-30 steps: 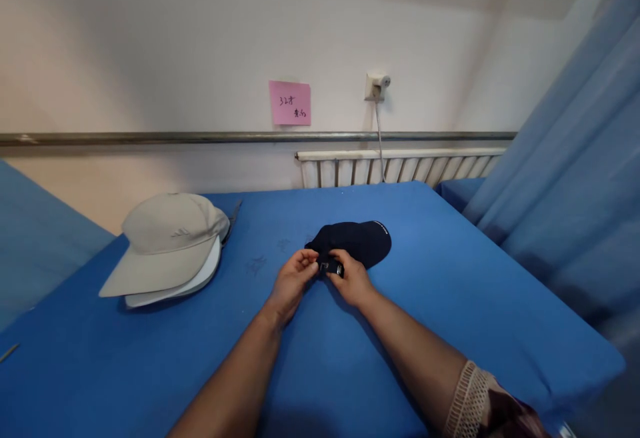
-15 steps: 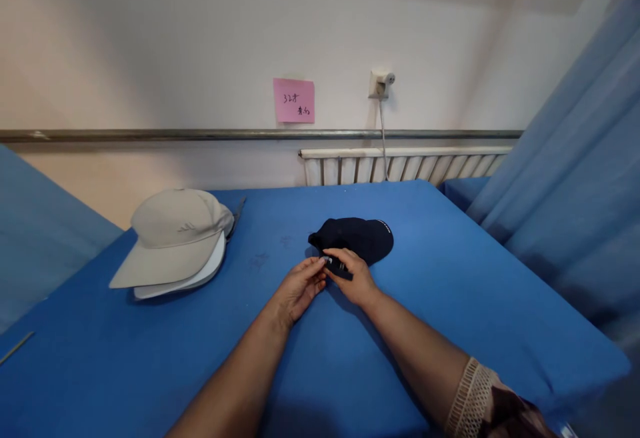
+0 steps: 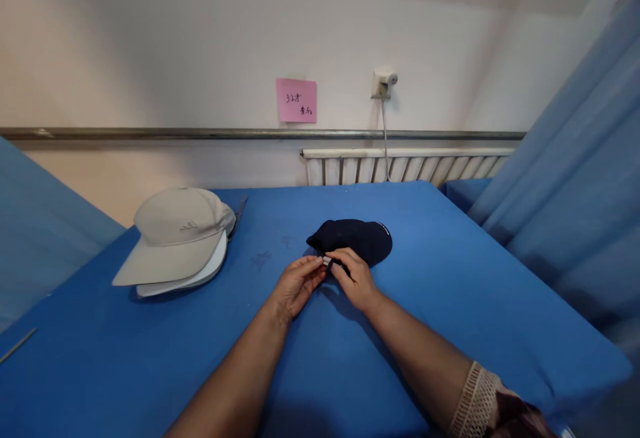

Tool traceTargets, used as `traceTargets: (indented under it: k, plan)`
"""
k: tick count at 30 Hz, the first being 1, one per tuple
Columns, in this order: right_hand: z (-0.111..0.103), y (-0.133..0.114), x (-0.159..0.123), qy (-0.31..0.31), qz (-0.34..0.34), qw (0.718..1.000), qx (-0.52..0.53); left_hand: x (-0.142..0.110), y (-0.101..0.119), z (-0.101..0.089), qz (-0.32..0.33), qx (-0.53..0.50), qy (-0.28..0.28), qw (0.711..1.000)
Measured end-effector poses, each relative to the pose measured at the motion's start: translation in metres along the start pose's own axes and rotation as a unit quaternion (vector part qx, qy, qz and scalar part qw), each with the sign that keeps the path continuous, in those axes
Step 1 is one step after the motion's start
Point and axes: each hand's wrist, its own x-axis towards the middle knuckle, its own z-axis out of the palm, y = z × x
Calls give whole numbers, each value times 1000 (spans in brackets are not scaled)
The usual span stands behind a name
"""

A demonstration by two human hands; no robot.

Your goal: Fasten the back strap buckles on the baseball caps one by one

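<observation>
A dark navy cap [image 3: 357,235] lies on the blue-covered table, its brim pointing right and its back opening toward me. My left hand [image 3: 299,285] pinches a small metal buckle [image 3: 327,261] at the back of the cap between thumb and fingers. Beside it, my right hand [image 3: 354,279] is closed on the dark strap [image 3: 330,268] next to that buckle. The fingers hide much of the strap, and how it runs through the buckle cannot be made out.
Stacked caps, a beige one [image 3: 175,225] on top of a pale one [image 3: 200,278], sit at the left of the table [image 3: 425,331]. A thin stick [image 3: 19,345] lies near the left edge. Blue curtains [image 3: 575,158] hang at both sides; a radiator [image 3: 400,165] stands behind.
My left fingers have shifted from the cap's back edge to the buckle. The right hand has brought the strap end in against the buckle. The view has shifted slightly.
</observation>
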Motion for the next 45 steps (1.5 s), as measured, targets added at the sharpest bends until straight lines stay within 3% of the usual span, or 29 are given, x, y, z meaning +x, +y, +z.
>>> traceTargets:
  k: [6, 11, 19, 23, 26, 31, 33, 36, 40, 43, 45]
  plan:
    - [-1, -3, -1, -4, -21, 999, -24, -6, -8, 7, -43, -22, -15, 999]
    - [1, -5, 0, 25, -25, 999, -15, -2, -12, 7, -52, -88, 23, 995]
    - [4, -3, 0, 47, 9, 998, -31, 16, 22, -17, 19, -204, 126, 971]
    - [7, 4, 1, 59, 38, 997, -28, 6, 17, -5, 2, -205, 93, 974]
    - [9, 8, 1, 79, 61, 995, -14, -3, 4, 9, -20, -138, 52, 989]
    - [8, 4, -2, 127, 53, 990, -4, -7, -7, 17, -13, -63, 51, 997]
    - [6, -3, -3, 107, 12, 994, -34, -8, -7, 17, -32, -53, 32, 998]
    - [4, -14, -3, 14, -63, 995, -78, -8, -5, 14, -53, -57, 4, 997]
    - [3, -30, -3, -88, -108, 988, -66, -7, -2, 10, -24, -76, 20, 997]
    - [4, -38, -5, -107, -108, 988, -24, -5, 3, 8, -2, -88, 25, 996]
    - [4, -37, -7, -75, -98, 992, -9, -4, 9, 7, 10, -93, 21, 995]
